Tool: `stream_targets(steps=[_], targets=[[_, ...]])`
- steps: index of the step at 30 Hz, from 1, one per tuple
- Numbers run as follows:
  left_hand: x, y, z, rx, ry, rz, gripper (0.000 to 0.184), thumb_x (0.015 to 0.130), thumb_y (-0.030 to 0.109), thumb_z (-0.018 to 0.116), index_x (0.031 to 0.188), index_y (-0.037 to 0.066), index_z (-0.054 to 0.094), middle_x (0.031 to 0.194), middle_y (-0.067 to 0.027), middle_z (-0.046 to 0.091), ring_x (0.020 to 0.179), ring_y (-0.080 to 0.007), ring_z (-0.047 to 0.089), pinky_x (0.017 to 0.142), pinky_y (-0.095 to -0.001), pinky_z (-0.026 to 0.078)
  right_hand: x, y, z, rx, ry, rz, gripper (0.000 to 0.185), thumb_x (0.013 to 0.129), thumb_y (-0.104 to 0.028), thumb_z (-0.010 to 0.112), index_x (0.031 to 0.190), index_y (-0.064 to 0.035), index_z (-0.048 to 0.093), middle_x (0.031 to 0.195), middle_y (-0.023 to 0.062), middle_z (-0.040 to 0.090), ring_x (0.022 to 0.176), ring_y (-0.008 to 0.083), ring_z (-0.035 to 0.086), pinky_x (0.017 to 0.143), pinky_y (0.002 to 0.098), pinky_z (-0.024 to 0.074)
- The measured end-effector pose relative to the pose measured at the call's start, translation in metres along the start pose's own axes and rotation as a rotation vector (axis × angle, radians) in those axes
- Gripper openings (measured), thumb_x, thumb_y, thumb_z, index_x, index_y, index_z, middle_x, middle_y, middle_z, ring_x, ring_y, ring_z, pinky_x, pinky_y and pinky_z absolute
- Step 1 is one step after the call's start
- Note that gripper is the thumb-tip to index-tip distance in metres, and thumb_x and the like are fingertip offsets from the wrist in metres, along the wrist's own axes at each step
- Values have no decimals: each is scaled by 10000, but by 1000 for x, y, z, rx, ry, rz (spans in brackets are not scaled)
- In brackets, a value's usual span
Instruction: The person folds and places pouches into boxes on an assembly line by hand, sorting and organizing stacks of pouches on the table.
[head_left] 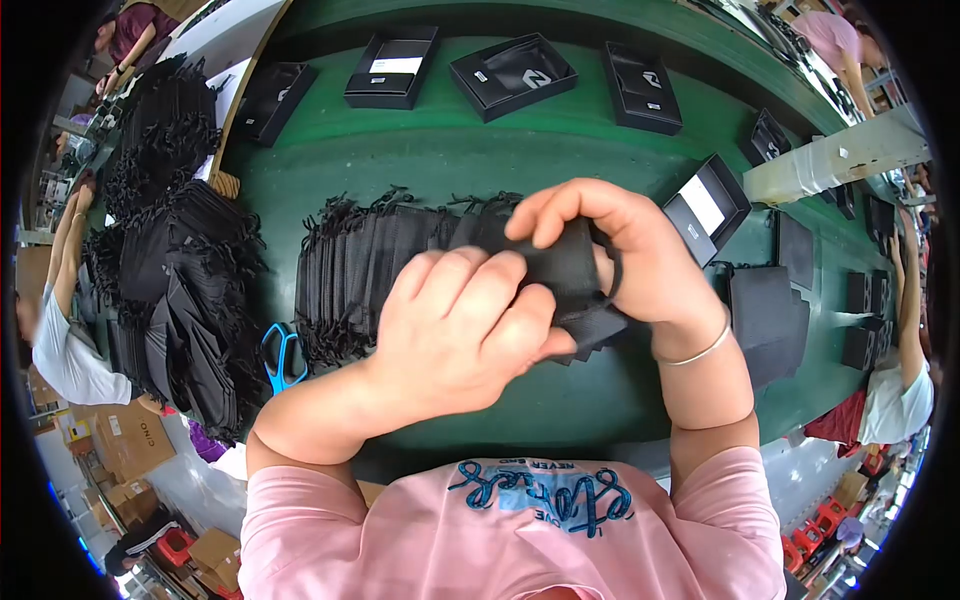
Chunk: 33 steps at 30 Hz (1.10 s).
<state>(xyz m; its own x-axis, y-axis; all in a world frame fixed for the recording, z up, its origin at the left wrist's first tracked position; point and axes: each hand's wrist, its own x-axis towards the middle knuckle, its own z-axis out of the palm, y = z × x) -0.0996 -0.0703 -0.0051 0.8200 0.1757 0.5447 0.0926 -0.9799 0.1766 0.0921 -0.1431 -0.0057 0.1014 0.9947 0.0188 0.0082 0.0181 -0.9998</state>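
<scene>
Over the green table, a black drawstring pouch (565, 265) is between my two hands. My left hand (465, 325) is closed, its fingers curled on the near left side of the pouch. On the right, my right hand (635, 240) curves over the pouch's top edge, with fingers bent and a dark loop near the thumb. Some of the pouch is hidden by my fingers. Behind my left hand lies a row of overlapping black drawstring pouches (375, 255), their corded ends showing at both edges.
Heaped black pouches (185, 260) lie at the left, near blue-handled scissors (283, 358). Flat black pouches (768, 315) are stacked at the right. Open black boxes stand along the back, including one with a white insert (705, 207). Other people work at both sides.
</scene>
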Motion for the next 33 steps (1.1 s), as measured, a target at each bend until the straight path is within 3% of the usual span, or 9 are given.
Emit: stream_targets(steps=[5,10,15,19,20,24,25,29,33], targets=[[12,-8,11,70,51,-81,285,765,97,704,1018,-9,622,961,-126,641,762,-266,594,736,-342,498,6,14,5,76,69,-59,242,767,95,537,950,-25,641,1021,76,669,868,131,582,721,230,458],[1,-32,8,-167,34,-130,339,766,81,701,1091,42,609,974,-107,635,754,-257,628,655,-307,503,5,-1,-1,62,70,194,292,756,97,569,1002,-35,654,1028,79,674,887,125,586,723,216,468],[-1,-45,8,-492,37,-305,356,764,14,685,1112,43,615,936,-99,624,725,-239,601,637,-296,490,5,0,5,-426,77,-370,299,748,81,628,1023,-30,660,939,54,676,815,114,592,673,198,474],[2,-23,20,-937,197,-564,330,776,-19,678,1097,40,635,886,-82,605,693,-197,566,621,-271,471,1,-10,7,-275,203,123,274,744,55,686,1006,-21,655,842,26,661,723,106,586,619,193,464],[2,-22,20,-999,223,-599,326,778,-24,677,1095,39,638,879,-79,603,688,-191,561,618,-267,468,0,-11,8,-275,204,120,274,744,55,686,1006,-21,655,842,26,661,723,106,586,619,193,464],[9,-31,8,-394,75,-127,265,807,-22,663,1069,18,658,857,-68,581,681,-167,527,604,-254,446,0,-12,11,-419,117,-9,241,759,42,697,988,-15,649,789,13,639,658,103,570,602,205,457],[9,-32,6,-394,76,-129,265,807,-22,663,1069,18,658,857,-68,581,681,-167,527,604,-254,446,0,-13,12,-419,114,-8,241,759,42,697,988,-15,649,789,13,639,658,103,570,602,205,457],[12,-34,-1,-807,29,-621,227,828,-3,655,1053,19,674,891,-74,589,722,-171,554,642,-241,458,3,-21,13,-313,78,93,217,755,53,695,954,-23,654,792,16,644,652,95,559,596,206,448],[25,-53,8,-776,115,-474,233,844,14,640,1076,19,664,920,-78,606,748,-167,571,685,-243,470,20,-27,0,-521,95,-63,215,762,37,693,964,-25,653,799,17,649,647,93,556,596,211,449]])
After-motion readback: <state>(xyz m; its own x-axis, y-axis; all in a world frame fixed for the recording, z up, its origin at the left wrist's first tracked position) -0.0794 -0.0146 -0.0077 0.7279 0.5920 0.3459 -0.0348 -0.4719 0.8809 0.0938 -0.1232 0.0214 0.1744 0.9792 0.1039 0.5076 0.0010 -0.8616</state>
